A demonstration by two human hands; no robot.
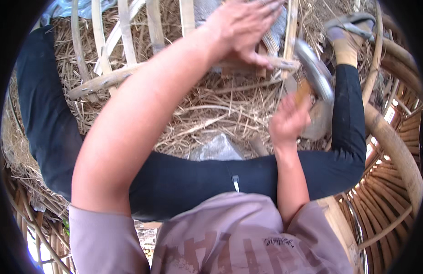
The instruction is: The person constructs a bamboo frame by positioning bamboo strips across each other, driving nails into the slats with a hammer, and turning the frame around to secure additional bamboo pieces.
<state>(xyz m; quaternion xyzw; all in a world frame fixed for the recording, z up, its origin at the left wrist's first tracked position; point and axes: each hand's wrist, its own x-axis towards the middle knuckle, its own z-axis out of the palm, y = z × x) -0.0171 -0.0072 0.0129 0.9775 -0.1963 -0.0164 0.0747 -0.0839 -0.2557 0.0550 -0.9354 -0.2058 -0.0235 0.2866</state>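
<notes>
My right hand (pixel 289 118) is closed round the wooden handle of a hammer (pixel 315 71). The metal head, slightly blurred, is raised beside the right end of a rounded wooden crossbar (pixel 102 81). My left arm reaches across to the top of the view. There my left hand (pixel 245 34) lies over the crossbar near that end, fingers stretched out and thumb apart, the thumb touching or just above the wood. What lies under the palm is hidden. Several pale wooden slats (pixel 124 32) run from the crossbar up past the top edge.
Straw and wood shavings (pixel 202 112) cover the ground between my legs. A clear plastic piece (pixel 218 147) lies by my thigh. Blue plastic (pixel 86 8) is at the upper left. Curved poles and a round slatted wooden piece (pixel 385 210) stand close on the right. My sandalled foot (pixel 348 39) rests upper right.
</notes>
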